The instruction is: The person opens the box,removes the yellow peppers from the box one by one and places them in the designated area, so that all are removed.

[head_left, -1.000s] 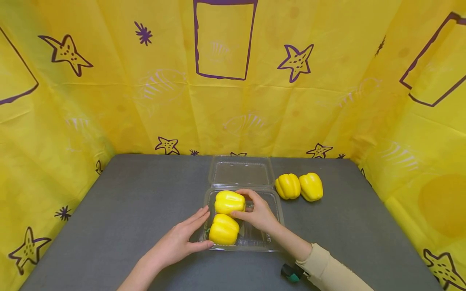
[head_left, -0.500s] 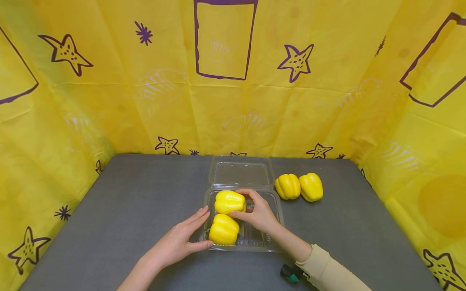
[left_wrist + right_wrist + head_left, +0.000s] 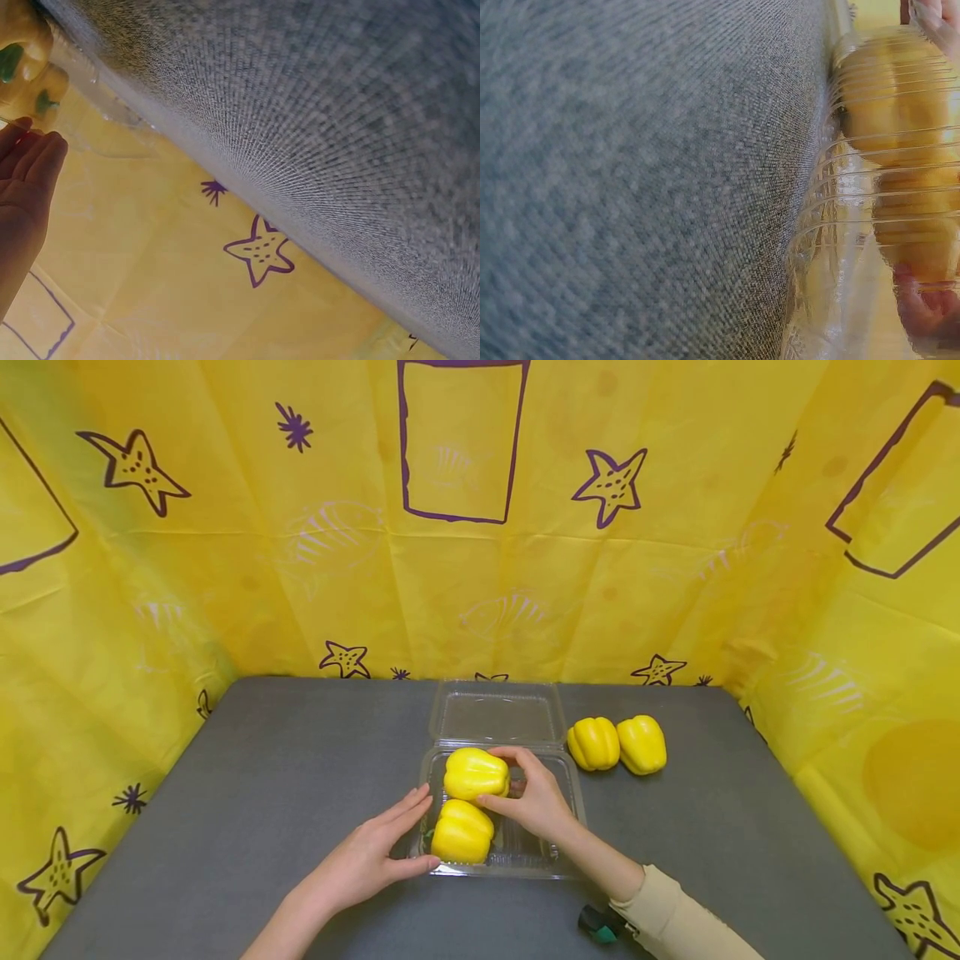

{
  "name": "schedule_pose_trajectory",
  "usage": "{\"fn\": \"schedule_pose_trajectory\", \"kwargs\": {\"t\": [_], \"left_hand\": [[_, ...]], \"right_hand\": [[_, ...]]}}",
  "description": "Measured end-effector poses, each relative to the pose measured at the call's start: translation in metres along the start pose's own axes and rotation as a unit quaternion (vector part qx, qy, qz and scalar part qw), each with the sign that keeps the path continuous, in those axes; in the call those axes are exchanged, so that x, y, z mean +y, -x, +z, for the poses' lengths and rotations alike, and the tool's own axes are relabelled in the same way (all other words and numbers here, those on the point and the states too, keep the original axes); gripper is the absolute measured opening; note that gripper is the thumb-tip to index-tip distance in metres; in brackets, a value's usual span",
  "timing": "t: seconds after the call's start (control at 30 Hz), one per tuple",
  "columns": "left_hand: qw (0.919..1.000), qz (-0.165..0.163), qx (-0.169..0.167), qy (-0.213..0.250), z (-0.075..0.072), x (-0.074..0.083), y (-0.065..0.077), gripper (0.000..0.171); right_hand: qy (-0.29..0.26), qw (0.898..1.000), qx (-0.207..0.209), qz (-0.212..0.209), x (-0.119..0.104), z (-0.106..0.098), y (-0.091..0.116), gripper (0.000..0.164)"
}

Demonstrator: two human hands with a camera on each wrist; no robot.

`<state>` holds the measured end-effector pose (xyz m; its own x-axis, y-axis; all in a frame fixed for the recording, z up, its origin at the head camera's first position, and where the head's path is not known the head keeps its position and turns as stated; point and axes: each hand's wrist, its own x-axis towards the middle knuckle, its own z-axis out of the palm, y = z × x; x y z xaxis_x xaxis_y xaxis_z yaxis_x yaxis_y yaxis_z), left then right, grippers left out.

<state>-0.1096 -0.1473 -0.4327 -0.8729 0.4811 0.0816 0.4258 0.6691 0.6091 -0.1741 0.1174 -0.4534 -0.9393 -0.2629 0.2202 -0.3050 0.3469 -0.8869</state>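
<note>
My right hand [image 3: 538, 800] pinches a yellow bell pepper [image 3: 476, 773] between thumb and fingers, in the left part of a clear plastic clamshell container [image 3: 528, 853]. A second yellow bell pepper [image 3: 462, 832] lies in front of it, along the container's left side. My left hand [image 3: 371, 853] has its fingers extended along the container's left wall, thumb at the near left corner. In the left wrist view, green stems show on the peppers beside the left hand [image 3: 26, 184]. Through the ribbed clear wall in the right wrist view, the right-hand fingers [image 3: 922, 304] appear beside a pepper.
The container's lid [image 3: 497, 714] lies folded back, flat on the grey table [image 3: 315, 752]. Two more yellow bell peppers, one [image 3: 593, 744] beside the other [image 3: 642, 745], sit right of the lid. A yellow patterned cloth [image 3: 480, 568] encloses the table's back and sides.
The pepper in my right hand has shifted slightly up and to the right in the head view, with the fingers following. My left hand stays where it was.
</note>
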Motion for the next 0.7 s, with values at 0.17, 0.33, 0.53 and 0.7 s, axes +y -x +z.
{"fn": "schedule_pose_trajectory", "kwargs": {"t": [0.17, 0.33, 0.53, 0.7], "left_hand": [[1.0000, 0.001, 0.000, 0.002, -0.0001, 0.0001, 0.0000, 0.085], [1.0000, -0.008, -0.002, 0.003, -0.0004, 0.0005, -0.0003, 0.084], [1.0000, -0.008, 0.000, -0.001, -0.0004, 0.0007, -0.0003, 0.083], [1.0000, 0.001, 0.000, -0.002, -0.0004, 0.0007, 0.0003, 0.084]], "right_hand": [[0.004, 1.000, 0.001, -0.003, -0.0008, -0.0009, 0.0004, 0.062], [0.007, 1.000, 0.004, -0.011, -0.0004, -0.0016, 0.0006, 0.062], [0.010, 1.000, 0.009, -0.005, -0.0029, -0.0035, 0.0015, 0.063], [0.010, 1.000, 0.011, 0.004, -0.0070, -0.0053, 0.0022, 0.063]]}}
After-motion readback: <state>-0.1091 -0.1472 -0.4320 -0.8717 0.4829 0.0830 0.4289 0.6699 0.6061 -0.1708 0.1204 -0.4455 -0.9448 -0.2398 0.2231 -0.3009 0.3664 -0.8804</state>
